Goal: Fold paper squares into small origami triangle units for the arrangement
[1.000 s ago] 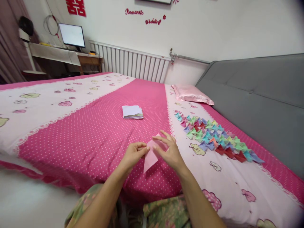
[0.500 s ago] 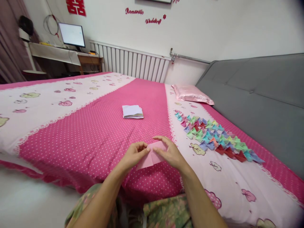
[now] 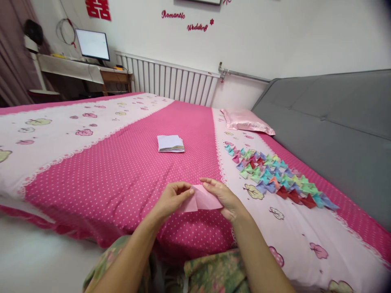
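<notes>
A light pink sheet of paper [image 3: 201,201], partly folded, is held just above the pink dotted bedspread [image 3: 122,179] near the bed's front edge. My left hand [image 3: 171,200] pinches its left side with curled fingers. My right hand [image 3: 224,195] grips its right side, thumb on top. A stack of white paper sheets [image 3: 170,143] lies farther back on the bed. To the right, several folded paper pieces [image 3: 275,175] in blue, green, red and purple lie in rows.
A pink satin pillow [image 3: 247,121] rests by the grey padded headboard [image 3: 332,126] on the right. A white radiator [image 3: 168,81] lines the far wall. A monitor [image 3: 92,45] stands on a desk at the back left. My floral-clad knees [image 3: 210,272] are below.
The pink paper has turned from hanging point-down to lying flatter and wider between my hands. My right hand's fingers, spread over it before, have slid to its right edge.
</notes>
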`<state>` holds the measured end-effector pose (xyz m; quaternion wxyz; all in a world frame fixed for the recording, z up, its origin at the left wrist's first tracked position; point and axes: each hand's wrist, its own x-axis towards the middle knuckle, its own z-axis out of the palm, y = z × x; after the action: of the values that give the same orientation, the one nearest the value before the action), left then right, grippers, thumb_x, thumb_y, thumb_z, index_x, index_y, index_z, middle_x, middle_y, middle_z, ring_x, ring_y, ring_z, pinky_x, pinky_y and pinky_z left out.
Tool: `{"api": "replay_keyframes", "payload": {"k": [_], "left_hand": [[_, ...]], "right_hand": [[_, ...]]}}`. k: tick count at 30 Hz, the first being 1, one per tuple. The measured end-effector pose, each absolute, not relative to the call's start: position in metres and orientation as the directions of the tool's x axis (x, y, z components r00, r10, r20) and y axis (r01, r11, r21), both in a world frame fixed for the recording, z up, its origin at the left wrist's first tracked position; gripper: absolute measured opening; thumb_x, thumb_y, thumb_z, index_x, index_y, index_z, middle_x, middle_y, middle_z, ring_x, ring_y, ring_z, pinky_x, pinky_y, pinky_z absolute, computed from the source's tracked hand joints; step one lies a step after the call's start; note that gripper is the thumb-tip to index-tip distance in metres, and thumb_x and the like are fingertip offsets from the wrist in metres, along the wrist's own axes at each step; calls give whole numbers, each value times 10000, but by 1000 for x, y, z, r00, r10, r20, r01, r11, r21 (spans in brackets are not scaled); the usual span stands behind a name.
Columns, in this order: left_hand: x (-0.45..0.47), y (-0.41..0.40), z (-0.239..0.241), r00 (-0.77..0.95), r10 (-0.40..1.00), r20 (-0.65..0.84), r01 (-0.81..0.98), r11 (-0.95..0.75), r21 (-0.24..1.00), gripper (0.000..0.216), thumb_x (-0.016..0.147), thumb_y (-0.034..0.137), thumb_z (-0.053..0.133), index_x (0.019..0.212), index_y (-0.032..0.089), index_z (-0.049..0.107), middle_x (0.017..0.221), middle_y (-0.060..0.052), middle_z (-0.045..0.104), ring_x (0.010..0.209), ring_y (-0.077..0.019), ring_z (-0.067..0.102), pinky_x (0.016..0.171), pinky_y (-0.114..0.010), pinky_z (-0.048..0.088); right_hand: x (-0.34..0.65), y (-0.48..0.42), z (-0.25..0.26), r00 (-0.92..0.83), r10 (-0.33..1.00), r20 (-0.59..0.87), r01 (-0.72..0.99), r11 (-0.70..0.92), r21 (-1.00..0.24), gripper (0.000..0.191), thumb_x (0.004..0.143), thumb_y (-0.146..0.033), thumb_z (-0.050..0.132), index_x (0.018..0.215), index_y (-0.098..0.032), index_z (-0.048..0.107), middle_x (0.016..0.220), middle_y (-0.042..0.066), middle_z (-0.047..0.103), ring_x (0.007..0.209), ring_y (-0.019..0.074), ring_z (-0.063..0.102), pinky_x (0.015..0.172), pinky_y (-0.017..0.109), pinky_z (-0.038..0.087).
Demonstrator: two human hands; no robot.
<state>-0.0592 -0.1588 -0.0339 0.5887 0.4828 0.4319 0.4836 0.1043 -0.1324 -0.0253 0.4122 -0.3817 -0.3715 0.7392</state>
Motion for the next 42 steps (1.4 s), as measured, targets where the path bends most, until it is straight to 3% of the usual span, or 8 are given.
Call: {"api": "replay_keyframes", "payload": {"k": [7, 12, 16, 21, 24, 29, 36, 42], "left_hand": [[-57, -158, -32, 88, 996, -4, -163, 19, 986, 222, 596, 291, 686, 732, 127, 624, 669, -14, 595, 577, -74, 502, 551, -180, 383], [-57, -158, -31, 155, 988, 8, -197, 23, 980, 503, 582, 279, 701, 1050, 157, 561, 640, 19, 547, 530, -57, 472, 499, -168, 349], [-57, -160, -32, 209, 977, -28, -172, 64, 983, 290, 607, 299, 676, 839, 128, 642, 699, -24, 604, 580, -79, 510, 547, -189, 383], [-55, -158, -33, 47, 999, -25, -200, 34, 979, 215, 580, 296, 695, 675, 120, 616, 646, -15, 606, 567, -82, 515, 554, -186, 396], [-55, -156, -34, -44, 998, -37, -246, 26, 969, 255, 580, 323, 692, 686, 119, 583, 620, -7, 586, 531, -81, 507, 511, -183, 389], [-52, -154, -38, -89, 995, -39, -300, 11, 954, 281, 603, 351, 671, 725, 129, 550, 628, -2, 588, 517, -90, 530, 509, -200, 413], [-49, -157, -37, -36, 999, -16, -260, 7, 966, 253, 637, 341, 647, 751, 134, 558, 642, -6, 613, 527, -93, 552, 504, -195, 418], [-55, -156, -39, 34, 999, 10, -91, -7, 996, 265, 623, 326, 660, 787, 121, 635, 660, -39, 641, 538, -108, 564, 478, -192, 408]], "right_hand": [[105, -134, -27, -424, 857, -293, -292, -436, -851, 315, 600, -216, 707, 875, -157, 564, 679, 20, 636, 573, 124, 587, 537, 224, 453], [106, -133, -29, -442, 832, -336, -221, -464, -858, 306, 572, -213, 724, 834, -144, 585, 650, 14, 635, 544, 116, 579, 514, 214, 439], [105, -133, -30, -473, 819, -325, -208, -462, -862, 299, 560, -217, 736, 814, -136, 602, 677, 20, 635, 575, 116, 580, 538, 213, 439], [101, -138, -23, -459, 846, -270, -255, -417, -873, 272, 643, -365, 670, 800, -149, 619, 722, 28, 642, 624, 126, 578, 567, 223, 445], [98, -140, -18, -418, 885, -207, -229, -323, -918, 342, 658, -446, 628, 830, -150, 628, 753, 47, 647, 653, 148, 582, 595, 252, 455], [96, -138, -22, -252, 968, 8, -103, -18, -995, 319, 561, -335, 723, 810, -152, 643, 794, 45, 656, 705, 156, 592, 669, 274, 459], [100, -132, -31, -214, 973, 87, 70, 104, -992, 231, 636, -336, 656, 773, -151, 674, 754, 55, 668, 679, 170, 598, 639, 293, 459], [100, -133, -29, -231, 966, 112, 137, 146, -980, 195, 631, -318, 658, 742, -159, 678, 733, 54, 669, 697, 177, 597, 649, 296, 460]]}}
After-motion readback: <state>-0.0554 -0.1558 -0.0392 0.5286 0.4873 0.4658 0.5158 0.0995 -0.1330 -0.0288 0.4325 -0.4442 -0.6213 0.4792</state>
